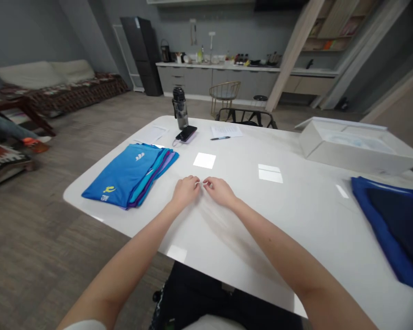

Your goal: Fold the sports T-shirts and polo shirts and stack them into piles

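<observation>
My left hand (186, 190) and my right hand (220, 191) are close together over the white table (234, 151), fingertips almost meeting. The fingers of both are curled in toward the thumbs, and no object shows in either. To the left of my left hand lies a stack of folded shirts (120, 172) in blue, teal and purple, with a bright blue one bearing white and yellow prints on top. At the right edge, well away from my right hand, dark blue folded clothes (375, 220) are partly cut off by the frame.
A black phone (186, 133) lies near a dark water bottle (181, 110) at the back. Papers (232, 131) and a pen (220, 138) are beside them. An open white box (351, 153) stands at the back right. A black chair (248, 117) is beyond the far edge.
</observation>
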`<action>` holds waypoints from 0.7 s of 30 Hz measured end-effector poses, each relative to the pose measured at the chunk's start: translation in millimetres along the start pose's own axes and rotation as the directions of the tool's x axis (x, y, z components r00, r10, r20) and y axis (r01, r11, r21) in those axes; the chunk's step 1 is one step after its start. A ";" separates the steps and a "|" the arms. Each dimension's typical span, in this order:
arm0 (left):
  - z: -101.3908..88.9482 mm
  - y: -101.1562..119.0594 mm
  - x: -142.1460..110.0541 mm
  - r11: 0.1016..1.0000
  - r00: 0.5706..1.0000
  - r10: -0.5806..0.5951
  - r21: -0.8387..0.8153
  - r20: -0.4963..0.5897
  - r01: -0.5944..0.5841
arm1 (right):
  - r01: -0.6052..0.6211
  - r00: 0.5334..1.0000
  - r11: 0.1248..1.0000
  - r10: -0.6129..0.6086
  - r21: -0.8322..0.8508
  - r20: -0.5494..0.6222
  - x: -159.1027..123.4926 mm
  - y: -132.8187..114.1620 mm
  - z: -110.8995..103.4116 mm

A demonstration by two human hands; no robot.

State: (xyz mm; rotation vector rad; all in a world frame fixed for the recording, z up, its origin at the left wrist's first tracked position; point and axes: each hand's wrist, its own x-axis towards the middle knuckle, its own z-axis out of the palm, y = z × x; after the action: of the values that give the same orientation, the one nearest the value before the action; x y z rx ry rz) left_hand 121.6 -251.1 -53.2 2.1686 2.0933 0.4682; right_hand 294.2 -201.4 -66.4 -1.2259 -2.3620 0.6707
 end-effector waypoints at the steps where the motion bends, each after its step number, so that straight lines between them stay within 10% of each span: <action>1: -8.9 -26.1 -4.4 0.999 0.998 -0.034 0.010 -0.046 0.035 | 0.049 0.999 0.998 -0.049 0.032 0.018 15.5 -16.2 13.6; 6: -51.2 -145.8 -24.2 0.938 0.907 -0.279 0.115 -0.315 0.328 | 0.241 0.968 0.962 -0.248 0.130 0.041 84.2 -89.0 71.2; 10: -65.0 -200.9 -33.5 0.884 0.880 -0.372 0.175 -0.297 0.433 | 0.351 0.936 0.927 -0.349 0.131 -0.036 130.4 -129.5 105.3; 21: -70.5 -193.6 -28.7 0.917 0.877 -0.336 0.095 -0.344 0.388 | 0.355 0.934 0.926 -0.343 0.131 -0.105 155.0 -141.4 131.2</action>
State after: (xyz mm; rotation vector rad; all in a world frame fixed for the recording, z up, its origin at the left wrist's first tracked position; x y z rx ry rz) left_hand -84.3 -278.8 -44.0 1.7951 2.7285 0.6673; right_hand 48.5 -173.5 -71.7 -0.7273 -2.3322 0.6491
